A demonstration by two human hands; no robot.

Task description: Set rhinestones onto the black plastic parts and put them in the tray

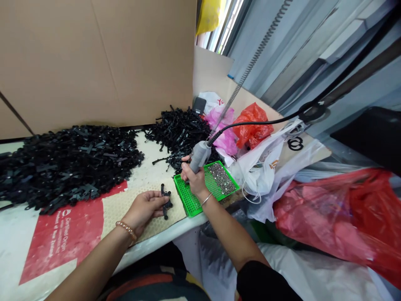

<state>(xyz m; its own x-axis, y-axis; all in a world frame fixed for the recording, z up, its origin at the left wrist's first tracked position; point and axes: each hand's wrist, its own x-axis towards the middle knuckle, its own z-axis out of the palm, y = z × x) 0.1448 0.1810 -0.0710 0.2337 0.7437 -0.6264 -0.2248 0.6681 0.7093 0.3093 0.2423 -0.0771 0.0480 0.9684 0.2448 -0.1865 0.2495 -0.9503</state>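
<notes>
My left hand [144, 207] rests on a beige textured mat [119, 207] with its fingers closed on a small black plastic part [166, 200] at the mat's right end. My right hand [194, 179] grips a grey electric screwdriver [198, 155], tip down over a green perforated tray [191, 201]. The tray's far half holds several small silver screws [221, 177]. A coiled cable [250, 67] and a black cord [250, 123] rise from the tool's top to the upper right.
Two big heaps of black plastic parts lie on the table, one at the left [62, 163] and one behind the tray [181, 129]. A cardboard wall [94, 58] stands behind. Red [252, 125], pink [224, 129] and white [266, 171] plastic bags crowd the right.
</notes>
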